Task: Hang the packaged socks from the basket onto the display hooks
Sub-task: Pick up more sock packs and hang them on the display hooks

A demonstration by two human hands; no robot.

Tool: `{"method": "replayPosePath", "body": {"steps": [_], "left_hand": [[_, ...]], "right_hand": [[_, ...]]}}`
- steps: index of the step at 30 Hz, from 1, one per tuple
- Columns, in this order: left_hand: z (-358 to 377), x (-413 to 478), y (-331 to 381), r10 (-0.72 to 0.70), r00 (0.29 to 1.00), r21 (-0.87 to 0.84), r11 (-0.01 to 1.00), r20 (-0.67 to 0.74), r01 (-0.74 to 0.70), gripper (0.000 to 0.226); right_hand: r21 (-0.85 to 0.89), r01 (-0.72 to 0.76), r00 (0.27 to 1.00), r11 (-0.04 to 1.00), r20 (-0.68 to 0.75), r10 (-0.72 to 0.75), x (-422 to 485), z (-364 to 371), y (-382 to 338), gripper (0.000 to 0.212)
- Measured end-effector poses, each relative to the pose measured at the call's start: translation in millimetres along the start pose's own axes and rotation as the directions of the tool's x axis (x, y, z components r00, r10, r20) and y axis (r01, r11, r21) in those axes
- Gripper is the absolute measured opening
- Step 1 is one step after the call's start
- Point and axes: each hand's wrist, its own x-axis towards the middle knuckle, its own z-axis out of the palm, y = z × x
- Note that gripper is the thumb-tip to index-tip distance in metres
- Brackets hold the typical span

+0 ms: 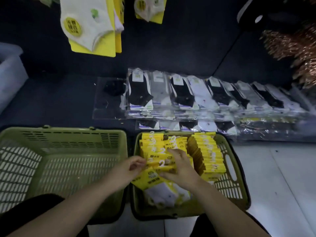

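- The sock packs point(206, 154) are in the right basket point(239, 182), standing in tight yellow rows; one loose pack point(150, 180) lies tilted at the near end with its white socks showing
- The left hand point(133, 168) has its fingertips curled, pinching the left edge of the sock packs in the middle row; the right hand point(181, 166) lies over the same row with fingers fairly straight, pressing down rather than gripping
- Both hands are low in the basket, so I judge a pack or a small bunch is being separated for lifting; nothing is lifted yet
- Risk: the rows are tight and the wrapping looks slippery, so a pinch on one edge may drag neighbours up and spill them over the rim or into the empty basket point(59, 159) alongside
- Risk: the loose pack lies partly under the right wrist and could be creased or pulled along
- Risk: the hanging packs point(92, 26) are well above on the dark wall, and the hooks themselves cannot be seen; a pack that misses its hook would likely fall onto the clear-wrapped socks point(188, 94) below
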Motion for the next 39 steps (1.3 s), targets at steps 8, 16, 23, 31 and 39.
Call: {"method": "replayPosePath", "body": {"steps": [8, 16, 23, 31, 39], "left_hand": [[8, -4, -29, 0.022, 1.000, 0.057, 0.998, 0.022, -0.023, 0.036], [14, 0, -37, 0.075, 0.997, 0.078, 0.994, 0.028, -0.077, 0.056], [26, -3, -49, 0.051, 0.988, 0.292, 0.956, -0.145, -0.007, 0.072], [26, 0, -64, 0.058, 0.969, 0.269, 0.963, -0.240, 0.009, 0.077], [17, -3, -75, 0.030, 0.965, 0.064, 0.998, -0.261, -0.013, 0.081]], "right_hand": [[-0.453, 0.105, 0.981, 0.885, -0.098, -0.167, -9, 48, 7, 0.074], [-0.175, 0.097, 0.972, 0.980, -0.196, -0.132, -2, 50, 18, 0.054], [0.593, 0.011, 0.996, 0.805, -0.074, 0.040, -7, 52, 26, 0.056], [0.410, -0.083, 0.980, 0.908, -0.130, 0.148, -10, 95, 22, 0.081], [0.308, -0.090, 0.979, 0.947, -0.147, 0.141, -2, 86, 18, 0.073]]}}
